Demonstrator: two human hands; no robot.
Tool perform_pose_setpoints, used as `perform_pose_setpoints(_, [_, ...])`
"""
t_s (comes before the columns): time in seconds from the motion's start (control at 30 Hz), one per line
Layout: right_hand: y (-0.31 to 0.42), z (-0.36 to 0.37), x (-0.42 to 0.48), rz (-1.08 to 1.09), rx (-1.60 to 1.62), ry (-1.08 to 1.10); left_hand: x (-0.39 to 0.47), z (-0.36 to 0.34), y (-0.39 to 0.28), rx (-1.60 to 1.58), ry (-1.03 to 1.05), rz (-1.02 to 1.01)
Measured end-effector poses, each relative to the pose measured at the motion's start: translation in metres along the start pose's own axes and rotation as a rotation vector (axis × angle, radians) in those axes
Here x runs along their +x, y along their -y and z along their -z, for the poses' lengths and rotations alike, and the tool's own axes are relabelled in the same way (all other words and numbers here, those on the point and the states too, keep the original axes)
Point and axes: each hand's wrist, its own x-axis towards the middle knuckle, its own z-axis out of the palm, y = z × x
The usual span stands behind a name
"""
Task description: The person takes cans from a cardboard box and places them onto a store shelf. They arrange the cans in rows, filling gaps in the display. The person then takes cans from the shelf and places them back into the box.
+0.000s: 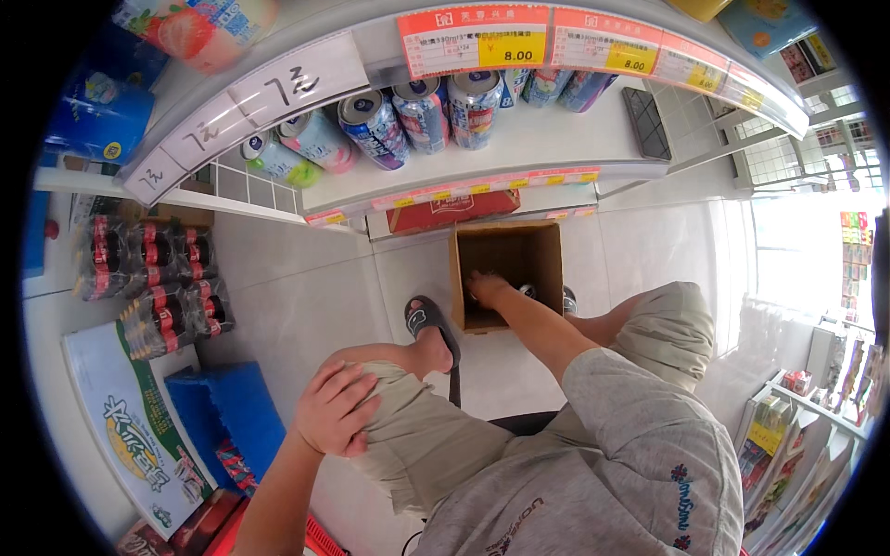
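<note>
My left hand (338, 410) rests on my left knee, fingers spread over the fabric of my beige shorts (445, 445). My right hand (489, 288) reaches down into an upright cardboard box (506, 240) with its top unfolded, standing on the floor between my feet. The fingertips are in shadow by the box's left wall, so whether they grip something is unclear. Beside that wrist, a metal drink can (528, 290) shows inside the box, partly covered by my forearm. On the shelf (556, 135) ahead stands a row of drink cans (475, 111), part of it behind the price strip.
A dark phone-like object (645, 124) lies at the shelf's right end. Beneath the shelf sits a red carton (455, 210). Shrink-wrapped bottles (156, 254), a blue bin (229, 417) and a printed carton (132, 424) stand on the left. Goods racks (779, 445) line the right.
</note>
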Motion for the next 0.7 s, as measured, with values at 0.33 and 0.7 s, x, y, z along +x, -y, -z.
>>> perform_pose_setpoints(0.33, [0.001, -0.013, 0.011, -0.054, 0.031, 0.046, 0.005, 0.002, 0.0, -0.007, -0.011, -0.012])
perform_pose_setpoints(0.7, [-0.007, 0.043, -0.046, 0.07, 0.114, -0.359, 0.004, -0.002, -0.005, 0.013, -0.048, -0.035])
